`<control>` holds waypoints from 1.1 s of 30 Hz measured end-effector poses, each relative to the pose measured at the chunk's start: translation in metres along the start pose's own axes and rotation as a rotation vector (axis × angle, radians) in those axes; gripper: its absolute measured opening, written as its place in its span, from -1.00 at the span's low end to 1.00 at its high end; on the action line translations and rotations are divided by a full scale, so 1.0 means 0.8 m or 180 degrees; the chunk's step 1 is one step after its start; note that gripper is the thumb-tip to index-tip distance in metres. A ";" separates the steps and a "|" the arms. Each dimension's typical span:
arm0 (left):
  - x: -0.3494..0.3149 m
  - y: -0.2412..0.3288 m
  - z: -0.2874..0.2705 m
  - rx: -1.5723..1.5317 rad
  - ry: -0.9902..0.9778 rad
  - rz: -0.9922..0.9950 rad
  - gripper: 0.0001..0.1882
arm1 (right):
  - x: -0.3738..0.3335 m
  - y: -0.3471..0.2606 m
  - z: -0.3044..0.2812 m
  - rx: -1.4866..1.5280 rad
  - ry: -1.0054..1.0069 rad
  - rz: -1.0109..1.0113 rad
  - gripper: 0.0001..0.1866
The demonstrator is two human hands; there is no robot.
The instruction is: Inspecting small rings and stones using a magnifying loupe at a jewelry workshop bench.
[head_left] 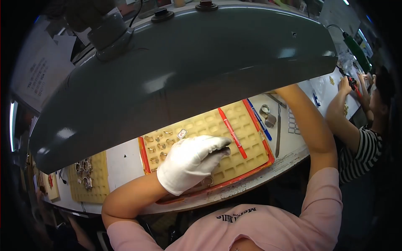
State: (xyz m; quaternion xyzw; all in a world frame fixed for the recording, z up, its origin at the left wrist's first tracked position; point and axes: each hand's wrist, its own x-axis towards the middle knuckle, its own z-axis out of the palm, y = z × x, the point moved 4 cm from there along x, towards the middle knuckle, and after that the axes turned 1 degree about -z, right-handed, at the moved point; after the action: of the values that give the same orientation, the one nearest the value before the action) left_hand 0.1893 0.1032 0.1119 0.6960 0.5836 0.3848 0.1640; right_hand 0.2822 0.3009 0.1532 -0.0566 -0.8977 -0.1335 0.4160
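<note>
My left hand [193,162], in a white glove with darkened fingertips, is over a cream tray [234,165] of small pockets with a red rim. Its fingers are bent and pressed toward the thumb; whatever they hold, if anything, is hidden. Several gold rings [161,146] sit in the pockets left of the glove, beside a small white tag [181,134]. Another ring [208,180] lies just below the glove. A red marker [233,133] rests across the tray, right of my left hand. My bare right forearm reaches up under the lamp shade, which hides the right hand.
A large dark lamp shade [180,62] covers the upper middle. Right of the tray lie a blue pen [260,119], a folding loupe [268,116] and a slim metal tool [278,130]. A second tray [98,180] holds jewellery at left. Another person's arm [341,113] is at right.
</note>
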 end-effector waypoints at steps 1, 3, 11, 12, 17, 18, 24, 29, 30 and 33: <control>-0.001 0.002 0.001 0.0051 -0.0001 0.0279 -0.74 | 0.002 0.002 0.000 -0.0004 -0.0025 -0.0027 -0.89; -0.004 0.003 0.000 0.0004 0.0141 0.0495 -0.73 | 0.004 0.007 0.000 0.0017 -0.0070 -0.0091 -0.89; -0.010 0.005 0.004 0.0283 -0.0195 0.0731 -0.72 | 0.003 -0.007 0.011 0.0214 -0.0300 -0.0373 -0.88; -0.005 0.010 0.003 0.0433 -0.0426 0.0609 -0.77 | 0.002 -0.007 0.012 0.0227 -0.0337 -0.0395 -0.88; -0.008 0.009 0.003 0.0501 -0.0376 0.0803 -0.78 | -0.003 -0.004 0.013 0.0214 -0.0519 -0.0468 -0.88; -0.009 0.011 0.001 0.0568 -0.0389 0.0813 -0.75 | -0.002 -0.005 0.017 0.0252 -0.0537 -0.0503 -0.88; -0.015 0.007 0.009 0.0759 -0.0629 0.1088 -0.60 | 0.029 -0.050 0.051 0.0323 -0.0715 -0.0582 -0.88; -0.016 0.012 0.006 0.0845 -0.0512 0.1213 -0.58 | 0.058 -0.108 0.069 0.0269 -0.0857 -0.0604 -0.87; -0.017 0.010 0.008 0.0856 -0.0453 0.1232 -0.59 | 0.061 -0.114 0.071 0.0266 -0.0885 -0.0616 -0.87; -0.015 0.009 0.009 0.0805 -0.0259 0.1307 -0.60 | 0.065 -0.122 0.074 0.0256 -0.0977 -0.0659 -0.87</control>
State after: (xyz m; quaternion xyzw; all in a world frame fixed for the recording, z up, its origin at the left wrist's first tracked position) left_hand 0.1992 0.0917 0.1081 0.8300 0.4663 0.3056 0.0172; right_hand 0.1848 0.2240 0.1374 0.0331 -0.9563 -0.1294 0.2601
